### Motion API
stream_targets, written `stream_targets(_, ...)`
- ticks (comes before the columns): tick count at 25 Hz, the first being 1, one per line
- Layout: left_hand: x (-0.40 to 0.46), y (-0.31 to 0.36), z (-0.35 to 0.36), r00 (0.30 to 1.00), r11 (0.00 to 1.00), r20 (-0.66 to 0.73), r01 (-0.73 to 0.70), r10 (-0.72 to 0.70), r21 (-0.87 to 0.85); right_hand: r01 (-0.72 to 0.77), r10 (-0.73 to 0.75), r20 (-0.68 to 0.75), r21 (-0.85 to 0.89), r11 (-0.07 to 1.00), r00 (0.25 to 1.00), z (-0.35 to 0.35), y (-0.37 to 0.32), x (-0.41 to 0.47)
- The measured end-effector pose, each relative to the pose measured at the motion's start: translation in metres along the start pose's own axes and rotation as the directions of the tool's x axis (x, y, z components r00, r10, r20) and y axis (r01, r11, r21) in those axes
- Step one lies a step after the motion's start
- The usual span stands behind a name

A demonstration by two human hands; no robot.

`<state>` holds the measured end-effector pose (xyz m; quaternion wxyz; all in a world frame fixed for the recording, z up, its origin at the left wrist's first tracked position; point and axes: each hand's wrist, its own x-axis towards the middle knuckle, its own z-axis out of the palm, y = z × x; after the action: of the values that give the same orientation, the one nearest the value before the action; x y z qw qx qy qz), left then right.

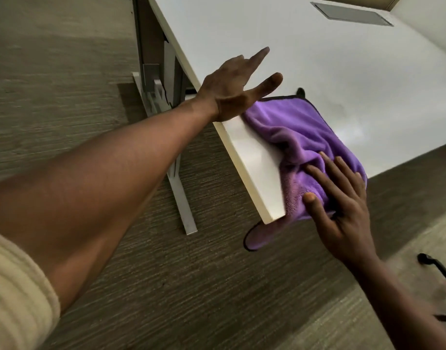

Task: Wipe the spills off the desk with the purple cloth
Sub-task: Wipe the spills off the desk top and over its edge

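The purple cloth [292, 127] with dark trim lies rumpled on the near corner of the white desk [318, 54]. One flap of it hangs over the desk's corner. My right hand [343, 198] presses flat on the cloth's near part with straight fingers. My left hand [234, 89] reaches over the desk's left edge with fingers spread, its heel at the edge beside the cloth's far corner. A faint smudge [343, 107] shows on the desk just beyond the cloth.
A grey cable hatch [352, 14] is set into the desk's far part. The desk's metal leg and foot [176, 173] stand on the carpet to the left. A black chair base [439, 271] shows at the lower right.
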<state>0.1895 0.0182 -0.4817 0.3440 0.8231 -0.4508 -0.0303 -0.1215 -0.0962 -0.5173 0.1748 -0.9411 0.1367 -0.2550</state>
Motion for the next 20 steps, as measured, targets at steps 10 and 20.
stream_targets(10, -0.001, -0.002, 0.006, 0.985, 0.998, -0.161, -0.067, 0.065, -0.004, 0.133, -0.143, -0.211, -0.060, 0.989, 0.967, 0.053, -0.069, -0.025)
stream_targets(20, -0.008, 0.001, 0.006, 0.999, 0.984, -0.036, -0.004, 0.010, 0.180, 0.172, -0.243, -0.201, -0.315, 0.933, 0.949, 0.063, -0.076, -0.031)
